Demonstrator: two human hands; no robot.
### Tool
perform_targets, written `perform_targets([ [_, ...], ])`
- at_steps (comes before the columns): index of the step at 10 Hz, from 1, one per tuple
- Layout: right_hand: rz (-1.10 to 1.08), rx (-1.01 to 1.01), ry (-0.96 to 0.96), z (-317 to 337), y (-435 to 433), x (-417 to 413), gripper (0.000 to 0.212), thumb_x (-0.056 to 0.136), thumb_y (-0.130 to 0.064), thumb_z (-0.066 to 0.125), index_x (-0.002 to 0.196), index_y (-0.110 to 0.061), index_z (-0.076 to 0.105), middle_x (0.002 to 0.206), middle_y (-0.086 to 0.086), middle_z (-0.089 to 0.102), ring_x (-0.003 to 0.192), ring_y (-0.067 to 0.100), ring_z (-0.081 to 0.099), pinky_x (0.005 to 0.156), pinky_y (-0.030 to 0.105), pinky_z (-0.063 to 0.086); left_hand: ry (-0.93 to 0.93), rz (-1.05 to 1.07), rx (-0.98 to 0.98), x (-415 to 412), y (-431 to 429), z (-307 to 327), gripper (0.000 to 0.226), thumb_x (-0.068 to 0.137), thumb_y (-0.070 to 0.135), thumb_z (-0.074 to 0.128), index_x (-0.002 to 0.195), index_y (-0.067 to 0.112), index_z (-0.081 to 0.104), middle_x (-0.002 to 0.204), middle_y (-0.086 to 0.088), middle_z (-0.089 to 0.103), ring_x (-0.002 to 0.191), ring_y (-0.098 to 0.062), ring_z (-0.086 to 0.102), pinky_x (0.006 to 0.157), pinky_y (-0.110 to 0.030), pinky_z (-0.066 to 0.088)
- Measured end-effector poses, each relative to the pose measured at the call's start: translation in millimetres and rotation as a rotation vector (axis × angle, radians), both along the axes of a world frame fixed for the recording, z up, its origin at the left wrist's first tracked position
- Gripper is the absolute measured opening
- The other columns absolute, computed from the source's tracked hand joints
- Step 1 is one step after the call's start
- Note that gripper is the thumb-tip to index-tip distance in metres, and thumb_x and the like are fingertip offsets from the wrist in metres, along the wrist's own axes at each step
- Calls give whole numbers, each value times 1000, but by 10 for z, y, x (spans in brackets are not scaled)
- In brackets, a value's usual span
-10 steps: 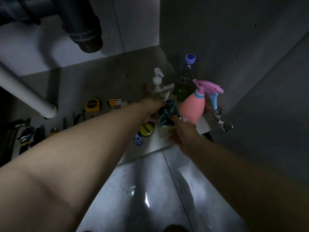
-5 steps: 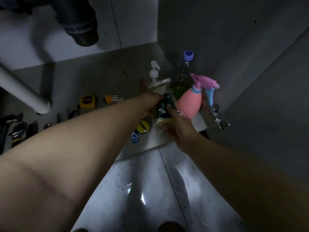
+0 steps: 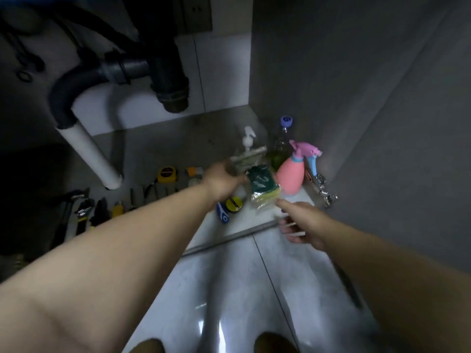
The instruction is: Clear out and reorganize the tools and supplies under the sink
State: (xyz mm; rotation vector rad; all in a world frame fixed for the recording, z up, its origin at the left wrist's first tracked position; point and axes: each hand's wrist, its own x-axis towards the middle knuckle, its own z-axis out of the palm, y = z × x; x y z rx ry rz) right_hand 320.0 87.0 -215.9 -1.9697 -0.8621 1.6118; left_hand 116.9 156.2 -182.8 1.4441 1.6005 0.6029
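Only a white mark like a 6 shows on the purple cap (image 3: pixel 286 121) near the cabinet floor's (image 3: pixel 163 143) right edge, while the tape measure's (image 3: pixel 167 173) label is too blurred.

Overall: the cabinet is sitting dim and grey.
Brightest part: light is falling on the floor tile (image 3: pixel 293 263) in front.
Glare: a white patch is shining on the tile near the bottom edge.
Shadows: the drain pipe (image 3: pixel 165 72) and the tools (image 3: pixel 81 215) at left are sinking into darkness.
Blur: the right hand (image 3: pixel 302 221) is smearing; the left hand (image 3: pixel 224 183) and the pouch (image 3: pixel 248 159) it is gripping are looking soft.
Edges: the forearms are bulging with wide-angle distortion.
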Motion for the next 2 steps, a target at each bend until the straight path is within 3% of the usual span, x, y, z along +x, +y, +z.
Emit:
perform_targets([
  [1, 105, 29, 44, 447, -202, -61, 30, 91, -42, 66, 108, -19, 61, 92, 6, 65, 72, 17, 63, 64, 28, 54, 3, -51, -27, -183, -287, 291, 48, 92, 14, 74, 137, 5, 59, 129, -10, 67, 113, -21, 64, 97, -29, 52],
  [2, 223, 184, 65, 1159, -556, -229, 31, 91, -34, 70, 114, -15, 65, 99, 5, 67, 77, 16, 66, 72, 31, 55, 46, -149, -70, -401, -770, 738, 45, 92, 16, 74, 134, 6, 61, 112, -6, 67, 84, -9, 62, 68, -10, 49],
])
